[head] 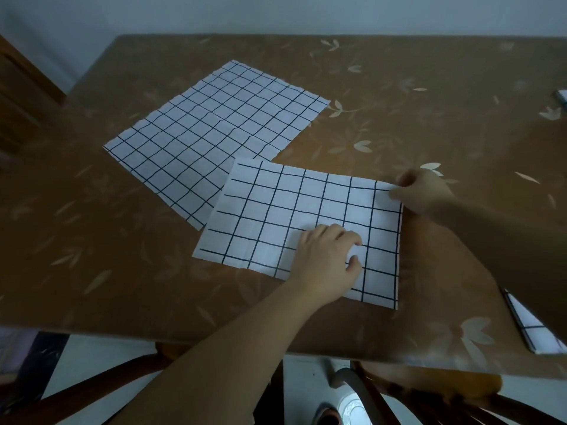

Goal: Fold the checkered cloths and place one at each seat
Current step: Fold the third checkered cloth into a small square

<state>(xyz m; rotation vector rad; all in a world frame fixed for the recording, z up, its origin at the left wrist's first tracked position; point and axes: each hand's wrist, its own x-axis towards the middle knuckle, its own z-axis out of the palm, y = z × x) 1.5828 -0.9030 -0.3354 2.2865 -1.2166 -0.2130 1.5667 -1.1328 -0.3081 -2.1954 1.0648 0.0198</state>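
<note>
Head view: the right grip (420, 191) pinches the cloth (291, 210) by a corner; the left grip (326, 259) rests on it with bent fingers, hold uncertain. Beyond both, a second cloth (214, 124) lies partly underneath; folding could drag it askew on the worktop (92, 240).

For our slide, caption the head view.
Left hand rests on a white black-grid cloth on a brown floral table; right hand pinches its corner; a second cloth lies beyond.
</note>
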